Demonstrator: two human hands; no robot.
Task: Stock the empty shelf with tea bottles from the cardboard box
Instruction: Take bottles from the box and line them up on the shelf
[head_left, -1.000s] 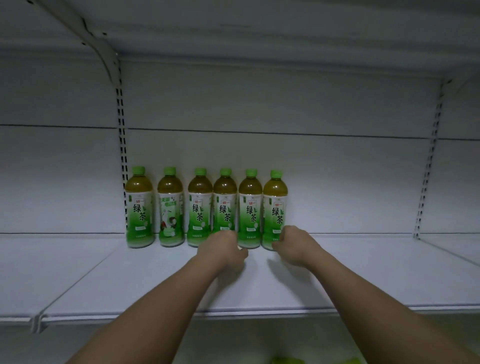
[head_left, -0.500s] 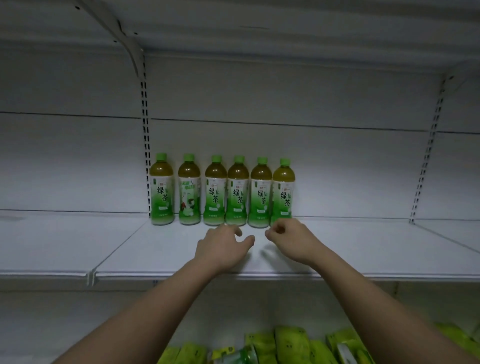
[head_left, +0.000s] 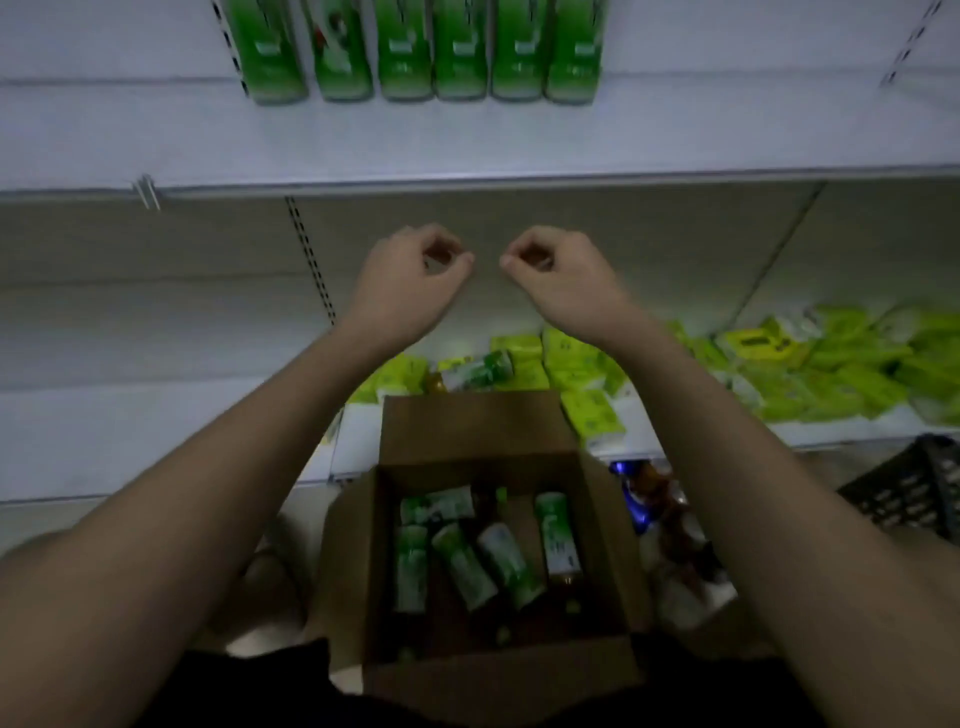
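Several green-labelled tea bottles (head_left: 415, 52) stand in a row at the back of the white shelf (head_left: 675, 135); only their lower halves show. Below, an open cardboard box (head_left: 358, 561) on the floor holds several more tea bottles (head_left: 511, 566) lying on their sides. My left hand (head_left: 410, 280) and my right hand (head_left: 561, 275) hover side by side in front of the shelf's front edge, above the box. Both have their fingers curled in and hold nothing.
A lower shelf (head_left: 779, 431) carries yellow-green packets (head_left: 831, 369) and one tea bottle lying down (head_left: 475, 371). A dark plastic crate (head_left: 914, 488) sits at the right. Dark bottles in wrap (head_left: 675, 545) lie on the floor right of the box.
The view has tilted down, bringing the box and the lower shelf into sight. Both hands have pulled back from the row of bottles and dropped below the shelf edge, fingers curled.
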